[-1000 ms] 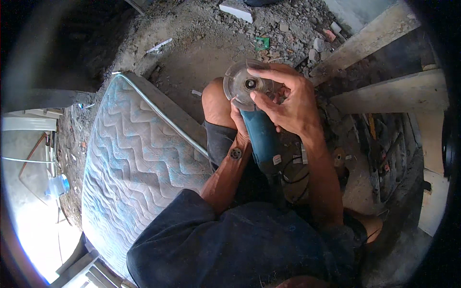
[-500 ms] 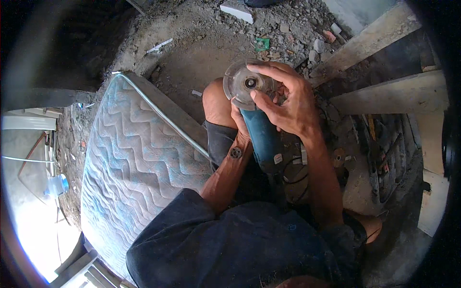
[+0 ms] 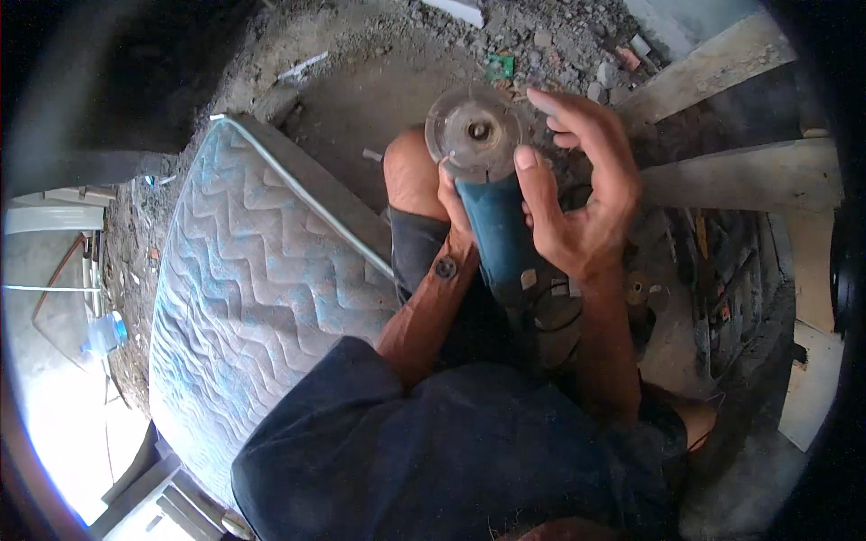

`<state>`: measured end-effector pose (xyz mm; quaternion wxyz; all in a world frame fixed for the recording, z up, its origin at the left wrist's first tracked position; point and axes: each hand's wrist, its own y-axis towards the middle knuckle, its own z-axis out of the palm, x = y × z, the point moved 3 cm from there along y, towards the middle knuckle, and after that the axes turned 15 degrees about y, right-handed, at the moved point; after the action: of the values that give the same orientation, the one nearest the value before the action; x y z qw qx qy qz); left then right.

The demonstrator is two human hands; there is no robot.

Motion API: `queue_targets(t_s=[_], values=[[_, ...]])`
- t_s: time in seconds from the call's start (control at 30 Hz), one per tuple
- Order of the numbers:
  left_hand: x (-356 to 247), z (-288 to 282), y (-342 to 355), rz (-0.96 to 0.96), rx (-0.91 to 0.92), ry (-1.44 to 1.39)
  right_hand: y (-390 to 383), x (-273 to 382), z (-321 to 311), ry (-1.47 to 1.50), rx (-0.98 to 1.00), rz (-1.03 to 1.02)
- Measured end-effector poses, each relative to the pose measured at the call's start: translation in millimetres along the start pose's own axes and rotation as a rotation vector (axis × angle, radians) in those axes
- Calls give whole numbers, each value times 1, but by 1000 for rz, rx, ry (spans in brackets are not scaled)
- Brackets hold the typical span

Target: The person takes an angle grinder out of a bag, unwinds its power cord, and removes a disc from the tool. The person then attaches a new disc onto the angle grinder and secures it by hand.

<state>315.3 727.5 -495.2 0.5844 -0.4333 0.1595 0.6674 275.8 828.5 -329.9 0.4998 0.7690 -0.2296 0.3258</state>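
A teal angle grinder (image 3: 492, 230) stands between my legs, its disc end tilted up toward me. On it sits a pale, dusty cutting disc (image 3: 451, 140) with notches in its rim and a dark spindle at its centre. My left hand (image 3: 456, 206) grips the grinder's head from the left, just below the disc, with the fingers partly hidden behind it. To the right of the disc, my right hand (image 3: 586, 185) is raised clear of it, thumb and fingers apart and nothing between them.
A quilted mattress (image 3: 271, 279) lies at my left. Rubble (image 3: 559, 41) covers the ground ahead. Wooden beams (image 3: 749, 185) cross at the right, near a dark plastic frame (image 3: 722, 288). A black cord (image 3: 555, 316) curls beside the grinder.
My right hand has let go of the disc's centre and moved to the right, with its fingers spreading. My left hand keeps its hold on the grinder.
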Motion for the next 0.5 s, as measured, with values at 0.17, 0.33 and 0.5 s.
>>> queue_targets(t_s=[0.17,0.33,0.5], values=[[3,11,5,63,556,-595,-30,34,21,132,471,64],[6,4,-3,-310,321,-512,-77,26,54,51,658,-2],[13,3,-7,-257,326,-490,-79,16,67,-99,921,2]])
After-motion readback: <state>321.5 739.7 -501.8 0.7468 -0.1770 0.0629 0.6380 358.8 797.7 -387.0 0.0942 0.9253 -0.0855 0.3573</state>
